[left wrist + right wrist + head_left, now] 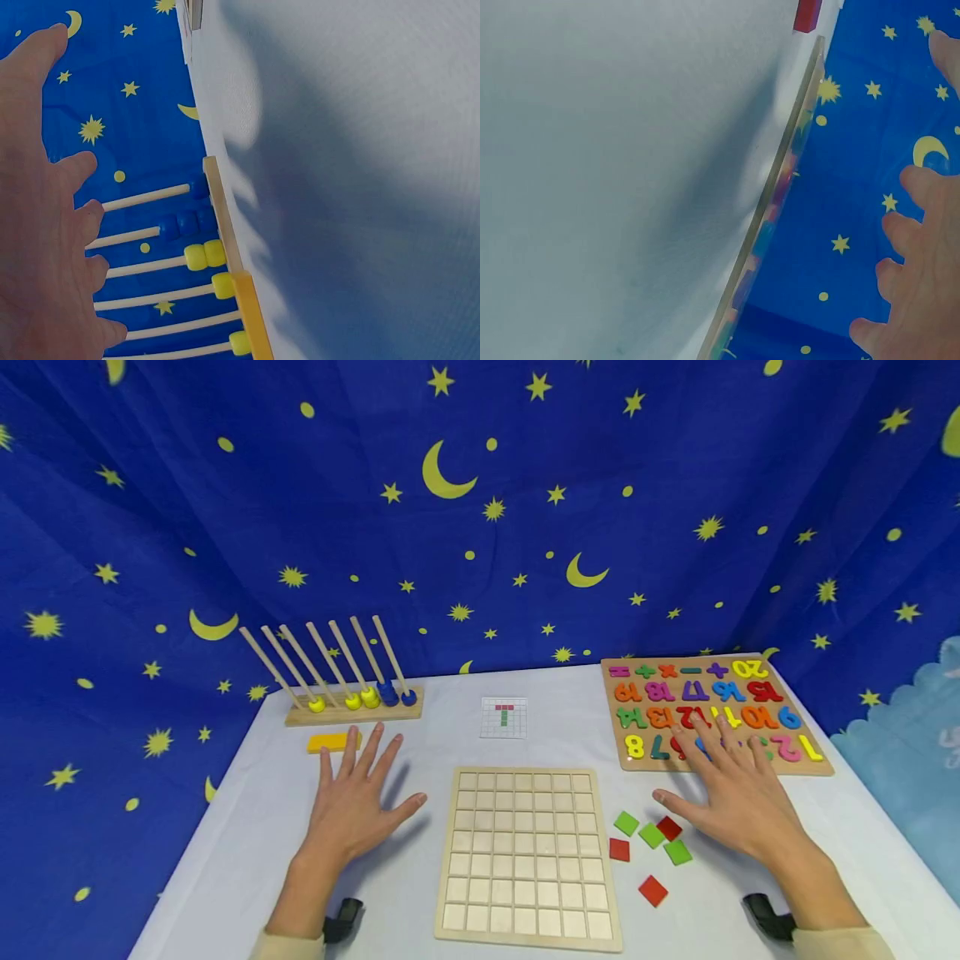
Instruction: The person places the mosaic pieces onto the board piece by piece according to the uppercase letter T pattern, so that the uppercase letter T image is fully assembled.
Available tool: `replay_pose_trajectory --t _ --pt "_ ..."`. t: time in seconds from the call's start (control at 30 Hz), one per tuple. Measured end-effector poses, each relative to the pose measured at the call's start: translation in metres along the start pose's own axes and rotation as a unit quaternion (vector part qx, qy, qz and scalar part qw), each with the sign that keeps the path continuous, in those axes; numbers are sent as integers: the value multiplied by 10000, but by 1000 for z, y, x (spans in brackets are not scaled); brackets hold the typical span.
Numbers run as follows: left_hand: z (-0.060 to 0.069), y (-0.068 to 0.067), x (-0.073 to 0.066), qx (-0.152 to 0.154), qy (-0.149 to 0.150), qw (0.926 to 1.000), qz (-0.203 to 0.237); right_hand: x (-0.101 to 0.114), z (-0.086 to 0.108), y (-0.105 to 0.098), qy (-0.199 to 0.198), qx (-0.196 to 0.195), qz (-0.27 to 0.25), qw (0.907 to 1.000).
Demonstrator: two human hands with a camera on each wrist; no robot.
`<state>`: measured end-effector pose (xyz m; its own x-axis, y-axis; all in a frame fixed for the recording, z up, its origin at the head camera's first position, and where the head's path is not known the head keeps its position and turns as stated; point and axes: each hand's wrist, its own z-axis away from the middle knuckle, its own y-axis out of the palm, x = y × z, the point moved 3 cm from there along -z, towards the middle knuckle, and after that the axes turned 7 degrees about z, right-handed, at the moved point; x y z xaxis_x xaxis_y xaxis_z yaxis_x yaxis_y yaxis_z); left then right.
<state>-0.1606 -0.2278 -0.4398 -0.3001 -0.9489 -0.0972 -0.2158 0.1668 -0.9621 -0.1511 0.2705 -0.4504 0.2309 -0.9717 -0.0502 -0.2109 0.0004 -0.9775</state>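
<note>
Currently, both hands are raised above the white tabletop (555,710), fingers straight and spread, thumbs pointing inward. The left hand (348,814) is near the left edge; in the head view its fingertips overlap one end of the yellow block (327,742). The block lies just on the near side of the abacus (356,716), which occupies the far left corner and carries yellow and blue beads. The right hand (738,797) is near the right edge; its fingers cover part of the number board (641,766), located at the far right corner. The wooden grid (523,866) lies flat between the hands, about midway between left and right edges. Three red tiles (653,891) and three green tiles (678,852) lie beside its right edge. The card (504,717), printed with a red and green T, lies between the grid and the tabletop's far edge. Behind that edge hangs a blue curtain (525,577) with yellow moons and stars.
</note>
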Motion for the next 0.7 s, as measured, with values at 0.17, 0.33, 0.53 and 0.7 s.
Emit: replay_pose_trajectory --t 0.17,0.33,0.53,0.7 --pt "0 1 0 14 -45 10000 -28 0 0 0 -10 1 21 10000" --pt "-1 -1 1 -60 2 9999 121 2 -2 -4 -38 -125 -80 9999" --pt "2 -2 -4 -363 259 9884 1454 10 -1 -10 -27 -171 -1136 9934" --pt "-2 9 -14 -400 -60 9581 2836 19 -3 -9 -16 506 -2238 9733"
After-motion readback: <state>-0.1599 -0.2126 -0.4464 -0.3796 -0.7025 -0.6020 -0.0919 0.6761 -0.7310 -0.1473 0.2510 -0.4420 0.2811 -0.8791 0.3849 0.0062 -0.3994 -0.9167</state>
